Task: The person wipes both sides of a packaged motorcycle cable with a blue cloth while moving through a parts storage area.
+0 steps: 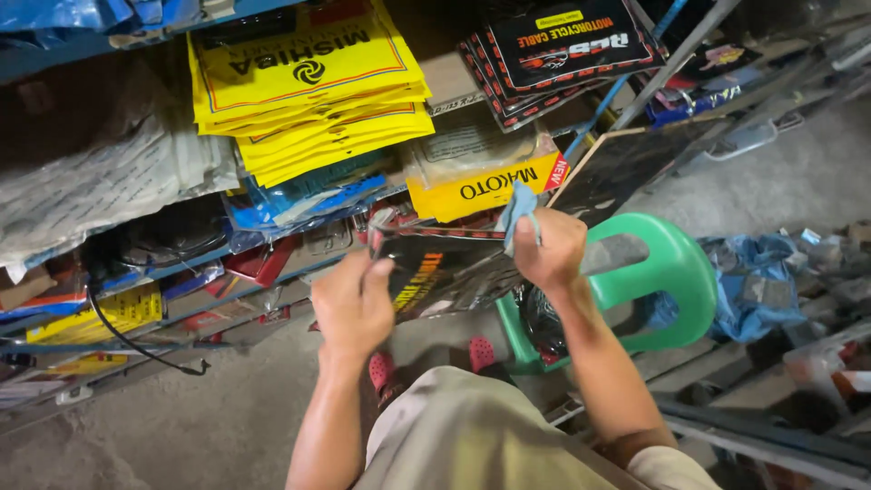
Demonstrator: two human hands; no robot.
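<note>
A dim storeroom with a bare concrete floor [163, 436] and blue metal shelves [209, 295] packed along the left and top. The floor between the shelves and the person's knees is open but narrow; to the right it is crowded by a green plastic stool [676, 272], a heap of blue cloth [753, 286] and metal bars [771, 436] lying low in the corner.

The shelves hold flat packets: a thick stack of yellow packets [313, 91] on top, a yellow box [485, 186] beside it, black cable packets [562, 50] fanned out further right, and grey plastic-wrapped bundles [100, 177] at the left. A black cable [136, 345] hangs loose from the lower shelf.

The left hand [352, 304] has its fingers curled around the near edge of a dark glossy packet [445, 272], held about level in front of the shelves, over the person's red shoes [431, 363]. The right hand [549, 249] is closed on a blue rag [517, 213], pressed against the packet's far end.

The lower shelves are in shadow and their contents are hard to tell apart. The packet's far corner is hidden behind the right hand.
</note>
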